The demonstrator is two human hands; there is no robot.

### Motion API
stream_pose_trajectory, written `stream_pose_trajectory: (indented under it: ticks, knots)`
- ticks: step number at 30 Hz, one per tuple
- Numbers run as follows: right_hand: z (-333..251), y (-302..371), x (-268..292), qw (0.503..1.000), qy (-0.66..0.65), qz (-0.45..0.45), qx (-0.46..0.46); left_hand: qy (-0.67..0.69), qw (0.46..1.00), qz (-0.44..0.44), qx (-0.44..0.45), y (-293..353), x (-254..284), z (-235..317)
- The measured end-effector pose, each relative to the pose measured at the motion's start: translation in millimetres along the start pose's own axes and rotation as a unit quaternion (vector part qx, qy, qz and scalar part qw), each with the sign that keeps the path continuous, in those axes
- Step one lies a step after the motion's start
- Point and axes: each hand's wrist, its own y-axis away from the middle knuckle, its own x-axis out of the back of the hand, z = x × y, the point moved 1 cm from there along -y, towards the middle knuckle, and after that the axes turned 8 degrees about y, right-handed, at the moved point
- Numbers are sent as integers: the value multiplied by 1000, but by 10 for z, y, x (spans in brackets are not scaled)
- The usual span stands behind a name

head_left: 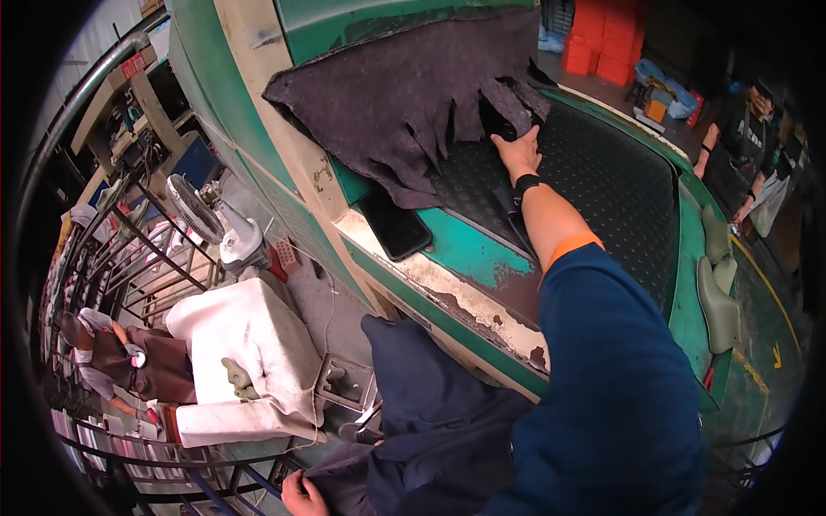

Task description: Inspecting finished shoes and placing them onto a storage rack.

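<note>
A large dark purple-grey leather hide [379, 95] lies over the back of the green machine, its near edge torn into ragged strips. At that edge my right hand [518, 155] grips the leather between thumb and fingers, above a black studded mat [602, 189]. A dark band circles the wrist of that arm. Low at the left, my left hand [303, 496] has its fingers curled at the edge of a dark grey sheet [337, 475]. The picture's lower rim cuts off part of this hand. A black phone [394, 225] rests on the machine's ledge.
Green shoe lasts [718, 303] stand along the machine's right edge. Left of the machine are a fan [196, 208] and a white-covered stand [249, 344]. One person [129, 357] is at the left, another [742, 146] at the right. Red crates [605, 41] are stacked behind.
</note>
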Motion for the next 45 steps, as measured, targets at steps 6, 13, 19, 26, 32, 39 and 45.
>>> stream_pose_trajectory:
  ticks: [6,13,19,26,32,39,45]
  knots:
    - [263,-28,287,998,-50,26,4,11,999,-11,-44,-7,58,131]
    - [886,353,1227,935,-317,-124,104,153,985,-13,84,-39,77,-169]
    - [787,798,2117,856,-469,-215,-11,388,920,-51,-31,-689,-234,578]
    - [-331,2079,2350,660,-625,-398,128,736,618,-275,-14,-979,-353,1751]
    - [-508,4072,497,464,-476,-740,-100,727,666,-162,25,-246,-343,1605]
    - [265,4930,-445,354,-373,-824,-240,614,777,-121,67,378,-495,907]
    - [268,4928,-444,372,-385,-818,-208,465,854,-148,179,267,-355,787]
